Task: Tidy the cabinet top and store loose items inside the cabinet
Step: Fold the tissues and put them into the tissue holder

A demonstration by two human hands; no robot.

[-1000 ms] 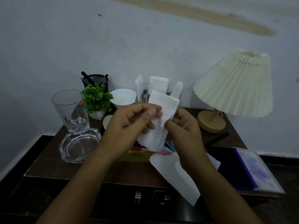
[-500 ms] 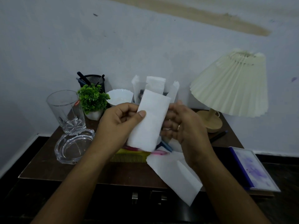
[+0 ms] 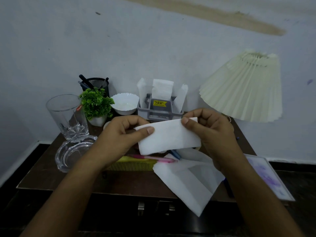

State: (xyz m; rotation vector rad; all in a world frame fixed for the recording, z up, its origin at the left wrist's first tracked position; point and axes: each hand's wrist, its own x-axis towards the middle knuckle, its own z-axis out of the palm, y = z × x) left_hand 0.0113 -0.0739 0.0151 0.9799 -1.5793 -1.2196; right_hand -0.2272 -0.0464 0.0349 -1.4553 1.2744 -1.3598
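A folded white tissue hangs level above the dark wooden cabinet top. My left hand pinches its left end and my right hand pinches its right upper corner. Behind it a grey organiser holds more folded tissues. Below my hands lie a larger unfolded white tissue, a pink pen, a yellow comb and a blue pen. The cabinet's metal handles show at the front edge.
On the left stand a tall glass, a glass ashtray, a small potted plant, a mesh pen cup and a white bowl. A pleated lamp stands right; a purple-and-white book lies at the right edge.
The tissue has turned from upright to lying level between my hands, which moved apart to its two ends. The view has dropped slightly, baring the organiser.
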